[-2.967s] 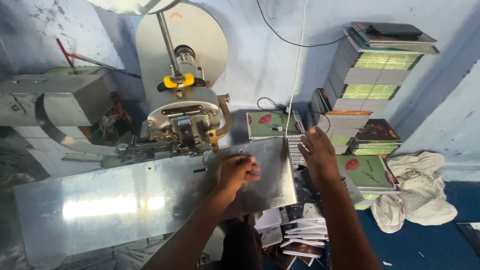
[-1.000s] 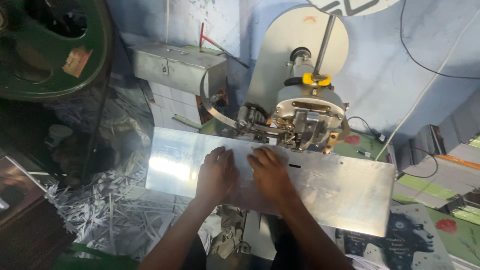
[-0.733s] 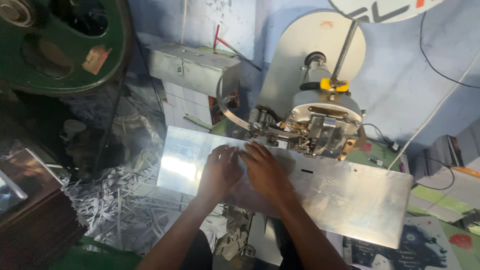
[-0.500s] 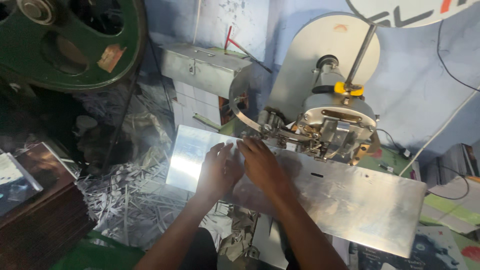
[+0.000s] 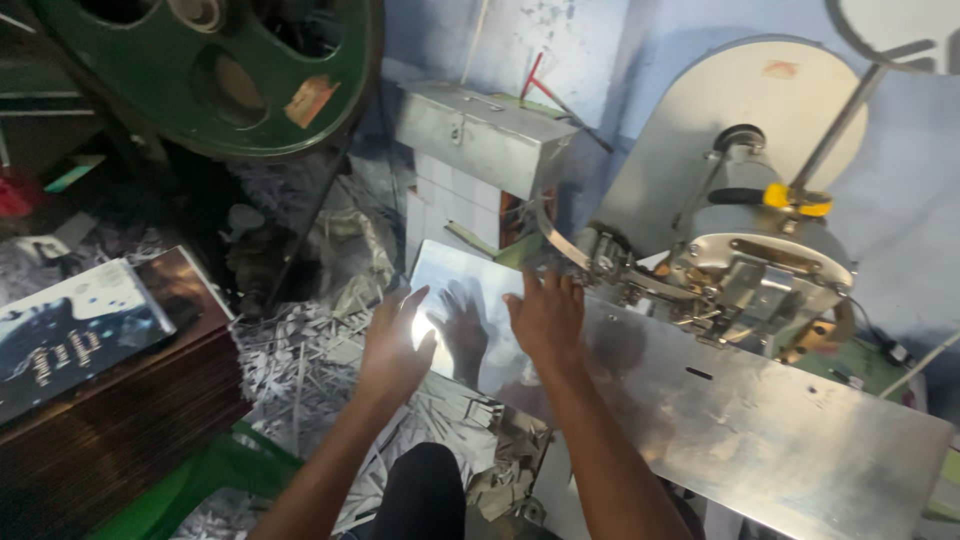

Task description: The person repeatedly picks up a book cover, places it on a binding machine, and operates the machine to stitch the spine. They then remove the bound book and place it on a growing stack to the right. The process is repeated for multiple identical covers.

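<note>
steel table shiny | blue wall | left hand, right hand grips apart

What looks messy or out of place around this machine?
Pale paper offcuts lie heaped on the floor left of the shiny metal table, under the left hand. Nothing looks damaged.

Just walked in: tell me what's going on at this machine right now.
A person sits at a shiny metal work plate fixed to a stitching-type machine head. The right hand rests flat on the plate near the machine's feed. The left hand is spread open by the plate's left edge, holding nothing. A stack of dark-covered booklets sits to the left, paper trimmings litter the floor, and a large green wheel stands behind.
</note>
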